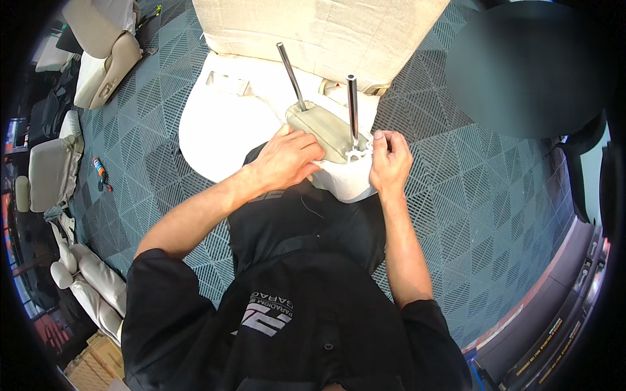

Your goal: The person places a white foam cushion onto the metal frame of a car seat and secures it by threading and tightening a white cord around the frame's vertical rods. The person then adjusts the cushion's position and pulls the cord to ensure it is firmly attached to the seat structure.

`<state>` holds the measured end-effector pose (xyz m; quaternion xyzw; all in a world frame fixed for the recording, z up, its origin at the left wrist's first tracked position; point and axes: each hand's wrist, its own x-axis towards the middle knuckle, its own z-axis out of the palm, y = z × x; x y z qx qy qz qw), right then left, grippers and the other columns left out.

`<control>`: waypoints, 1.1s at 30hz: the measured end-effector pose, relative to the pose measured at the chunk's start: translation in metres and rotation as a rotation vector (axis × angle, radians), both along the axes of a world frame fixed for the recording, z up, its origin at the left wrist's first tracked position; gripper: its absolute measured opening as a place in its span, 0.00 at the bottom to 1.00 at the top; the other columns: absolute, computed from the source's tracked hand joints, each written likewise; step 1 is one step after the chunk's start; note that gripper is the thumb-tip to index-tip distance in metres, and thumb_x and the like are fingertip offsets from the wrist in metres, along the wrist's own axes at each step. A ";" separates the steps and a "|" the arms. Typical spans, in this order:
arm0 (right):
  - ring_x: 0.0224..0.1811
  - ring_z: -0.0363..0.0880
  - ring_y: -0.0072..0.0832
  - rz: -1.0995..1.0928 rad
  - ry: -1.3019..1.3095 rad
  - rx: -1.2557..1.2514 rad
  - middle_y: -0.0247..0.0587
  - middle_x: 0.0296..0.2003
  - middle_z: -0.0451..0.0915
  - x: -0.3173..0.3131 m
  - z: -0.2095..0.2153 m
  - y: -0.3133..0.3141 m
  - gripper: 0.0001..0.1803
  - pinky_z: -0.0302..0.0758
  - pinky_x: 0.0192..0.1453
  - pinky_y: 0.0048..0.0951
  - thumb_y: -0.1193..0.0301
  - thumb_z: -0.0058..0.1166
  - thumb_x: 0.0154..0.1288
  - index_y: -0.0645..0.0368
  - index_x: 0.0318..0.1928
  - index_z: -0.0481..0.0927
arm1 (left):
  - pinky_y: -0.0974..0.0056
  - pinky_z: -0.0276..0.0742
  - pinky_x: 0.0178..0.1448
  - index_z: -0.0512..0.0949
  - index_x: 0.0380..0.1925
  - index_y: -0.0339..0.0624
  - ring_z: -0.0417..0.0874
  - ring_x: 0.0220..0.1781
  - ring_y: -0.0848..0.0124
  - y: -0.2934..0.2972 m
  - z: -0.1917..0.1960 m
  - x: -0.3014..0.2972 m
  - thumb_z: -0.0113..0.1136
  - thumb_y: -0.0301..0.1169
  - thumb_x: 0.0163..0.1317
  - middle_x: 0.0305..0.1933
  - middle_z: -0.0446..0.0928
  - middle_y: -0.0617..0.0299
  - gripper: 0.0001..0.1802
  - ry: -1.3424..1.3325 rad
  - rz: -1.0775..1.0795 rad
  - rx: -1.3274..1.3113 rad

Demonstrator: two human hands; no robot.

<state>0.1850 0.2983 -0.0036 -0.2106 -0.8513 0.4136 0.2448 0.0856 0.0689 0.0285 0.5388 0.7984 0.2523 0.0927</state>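
Note:
An upside-down car headrest rests at my lap, its olive-beige underside facing up. Two metal posts stick up from it: a thinner-looking far post and a shiny near post. A pale fabric cover wraps the near and right sides, its white edge bunched around the base of the near post. My left hand is closed on the cover's near-left edge, fingers curled over the headrest. At the right end, my right hand pinches the cover's edge between thumb and fingers.
Beyond the headrest is a car seat with a pale cushion and an upright backrest. Several beige seats and seat parts line the left side. A small orange-and-blue object lies on the grey patterned floor. A dark round shape fills the upper right.

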 end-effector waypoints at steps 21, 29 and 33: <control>0.42 0.81 0.46 -0.050 -0.016 0.041 0.45 0.34 0.82 -0.007 0.006 -0.012 0.14 0.76 0.47 0.46 0.59 0.60 0.67 0.58 0.34 0.82 | 0.58 0.77 0.47 0.83 0.44 0.41 0.82 0.38 0.61 -0.003 0.027 0.032 0.71 0.28 0.58 0.43 0.83 0.57 0.13 -0.254 0.436 0.006; 0.43 0.80 0.45 -0.029 -0.001 0.073 0.42 0.36 0.82 -0.010 0.012 -0.026 0.15 0.77 0.48 0.46 0.56 0.59 0.68 0.56 0.35 0.81 | 0.60 0.78 0.43 0.86 0.42 0.41 0.83 0.39 0.63 0.035 0.023 0.055 0.69 0.25 0.61 0.41 0.86 0.55 0.09 -0.137 0.503 0.433; 0.43 0.80 0.45 -0.029 -0.019 0.088 0.41 0.37 0.82 -0.005 0.015 -0.028 0.16 0.77 0.48 0.46 0.56 0.59 0.68 0.56 0.35 0.82 | 0.58 0.74 0.49 0.86 0.43 0.43 0.83 0.41 0.63 0.038 0.027 0.064 0.68 0.27 0.60 0.41 0.86 0.56 0.11 -0.100 0.616 0.246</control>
